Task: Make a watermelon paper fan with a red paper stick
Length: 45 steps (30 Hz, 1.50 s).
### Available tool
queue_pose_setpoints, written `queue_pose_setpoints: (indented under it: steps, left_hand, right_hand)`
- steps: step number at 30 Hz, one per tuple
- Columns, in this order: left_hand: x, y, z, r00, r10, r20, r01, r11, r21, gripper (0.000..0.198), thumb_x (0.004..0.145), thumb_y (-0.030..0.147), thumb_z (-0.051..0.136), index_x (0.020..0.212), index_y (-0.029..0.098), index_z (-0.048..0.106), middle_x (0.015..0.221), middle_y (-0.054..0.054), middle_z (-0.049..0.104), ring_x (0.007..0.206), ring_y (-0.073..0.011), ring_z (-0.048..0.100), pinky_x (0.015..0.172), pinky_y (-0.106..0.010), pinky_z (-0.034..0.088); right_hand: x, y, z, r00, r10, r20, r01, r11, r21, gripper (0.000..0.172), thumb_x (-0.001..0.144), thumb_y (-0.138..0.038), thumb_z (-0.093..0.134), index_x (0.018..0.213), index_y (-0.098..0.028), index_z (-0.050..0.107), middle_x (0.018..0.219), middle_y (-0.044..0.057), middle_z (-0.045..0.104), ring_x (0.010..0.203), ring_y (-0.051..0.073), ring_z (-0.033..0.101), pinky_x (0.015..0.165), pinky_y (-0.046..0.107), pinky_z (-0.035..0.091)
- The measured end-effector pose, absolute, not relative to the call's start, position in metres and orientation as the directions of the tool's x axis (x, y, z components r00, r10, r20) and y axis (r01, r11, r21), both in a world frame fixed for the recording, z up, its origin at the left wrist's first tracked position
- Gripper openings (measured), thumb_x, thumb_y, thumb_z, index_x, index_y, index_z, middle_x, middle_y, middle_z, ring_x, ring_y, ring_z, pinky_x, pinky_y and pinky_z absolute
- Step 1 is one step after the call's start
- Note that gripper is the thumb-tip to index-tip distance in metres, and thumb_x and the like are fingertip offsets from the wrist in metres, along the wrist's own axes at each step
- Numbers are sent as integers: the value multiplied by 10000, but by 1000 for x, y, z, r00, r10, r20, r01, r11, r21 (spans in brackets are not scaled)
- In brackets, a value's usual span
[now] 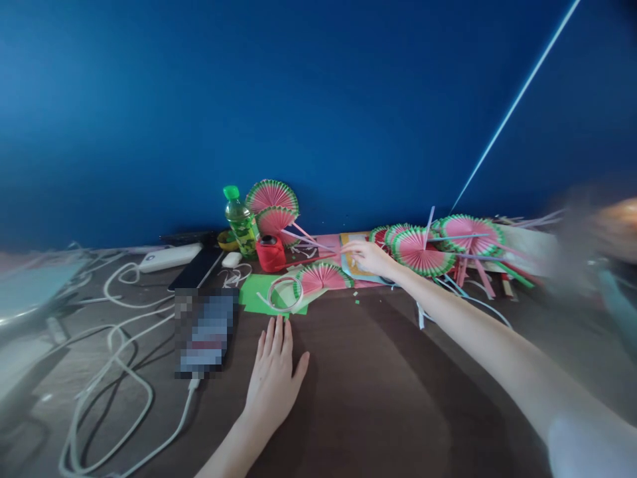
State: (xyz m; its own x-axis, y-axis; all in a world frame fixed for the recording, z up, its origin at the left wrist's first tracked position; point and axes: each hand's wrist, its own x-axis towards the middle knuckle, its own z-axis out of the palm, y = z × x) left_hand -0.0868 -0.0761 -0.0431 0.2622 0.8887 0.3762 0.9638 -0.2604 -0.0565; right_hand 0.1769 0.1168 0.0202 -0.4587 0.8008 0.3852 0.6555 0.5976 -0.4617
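My left hand (pixel 275 375) lies flat on the table with its fingers stretched out, the tips at the near edge of green paper (pixel 253 295). A clear ring like a tape roll (pixel 284 294) sits on that paper, just beyond my fingertips. Toward the back, my right hand (pixel 368 257) reaches over a yellow and blue packet (pixel 351 238) on pink paper. Its fingers point left, loosely bent and apart, near thin sticks; nothing shows in its grasp. Between the hands is a pleated pink and green paper fan (pixel 323 277). Further watermelon-coloured fans (pixel 423 251) are piled right of my right hand.
A green-capped bottle (pixel 241 222) and a red object (pixel 270 253) stand behind the green paper. Left of my left hand are a phone (pixel 212 332), a white power bank (pixel 170 257) and looped white cables (pixel 119 362). A blue wall (pixel 318 113) rises behind the table.
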Motion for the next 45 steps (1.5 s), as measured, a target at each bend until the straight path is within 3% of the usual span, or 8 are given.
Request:
queue_pose_setpoints:
  steps: [6, 10, 14, 21, 31, 35, 39, 45]
  left_hand:
    - [-86, -76, -44, 253, 895, 369, 965, -260, -31, 558, 868, 379, 353, 1326, 60, 370, 1388, -206, 371, 1311, -309, 305, 1014, -497, 361]
    - [-85, -75, -43, 253, 896, 366, 965, -259, -34, 557, 865, 380, 353, 1314, 52, 390, 1381, -204, 384, 1304, -315, 315, 1013, -494, 363]
    - [-85, -75, -42, 257, 902, 347, 965, -257, -48, 555, 864, 382, 352, 1299, 42, 412, 1380, -203, 384, 1308, -317, 307, 1011, -495, 367]
    - [-83, -75, -40, 249, 908, 336, 968, -249, -45, 554, 862, 379, 352, 1289, 33, 422, 1379, -205, 387, 1305, -318, 316, 1014, -493, 362]
    - [-82, -75, -39, 238, 915, 324, 970, -240, -37, 550, 862, 375, 341, 1306, 59, 413, 1386, -192, 385, 1306, -313, 319, 1018, -493, 350]
    - [-82, -75, -39, 240, 918, 316, 970, -236, -50, 558, 860, 375, 342, 1299, 38, 418, 1383, -198, 385, 1302, -316, 324, 1016, -487, 356]
    - [-81, -75, -37, 237, 921, 308, 971, -232, -52, 561, 857, 382, 348, 1289, 33, 430, 1380, -197, 390, 1296, -318, 335, 1021, -482, 354]
    - [-80, -77, -34, 232, 923, 307, 972, -230, -41, 552, 859, 369, 348, 1285, 28, 433, 1373, -200, 399, 1297, -322, 330, 1018, -483, 355]
  right_hand:
    - [237, 109, 32, -155, 897, 415, 701, 396, -593, 241, 787, -194, 455, 884, -160, 673, 909, 66, 698, 817, 178, 636, 790, 338, 481]
    - [268, 94, 32, -184, 950, 253, 735, 304, -607, 193, 748, -293, 537, 839, -165, 649, 842, 58, 683, 738, 183, 621, 728, 347, 490]
    - [259, 78, 15, -294, 931, 215, 809, 362, -463, 336, 693, -368, 628, 962, -171, 593, 956, 75, 620, 812, 200, 600, 738, 353, 486]
    - [254, 75, 2, -402, 874, 273, 831, 473, -291, 236, 744, -234, 554, 967, -162, 582, 965, 87, 594, 913, 225, 571, 821, 383, 459]
    - [260, 67, 11, -500, 819, 281, 840, 537, -73, 278, 798, -83, 370, 783, -173, 633, 959, 86, 579, 884, 199, 569, 817, 354, 458]
    - [255, 63, 1, -440, 857, 268, 876, 476, -83, 119, 791, -256, 519, 801, -170, 599, 944, 83, 566, 877, 212, 565, 800, 360, 465]
    - [254, 64, -3, -429, 854, 293, 880, 469, -76, 149, 819, -199, 441, 743, -174, 567, 926, 89, 582, 851, 206, 566, 787, 354, 453]
    - [260, 74, 21, -159, 952, 260, 879, 257, -402, 112, 771, -244, 462, 711, -185, 535, 686, 30, 623, 577, 139, 558, 579, 257, 423]
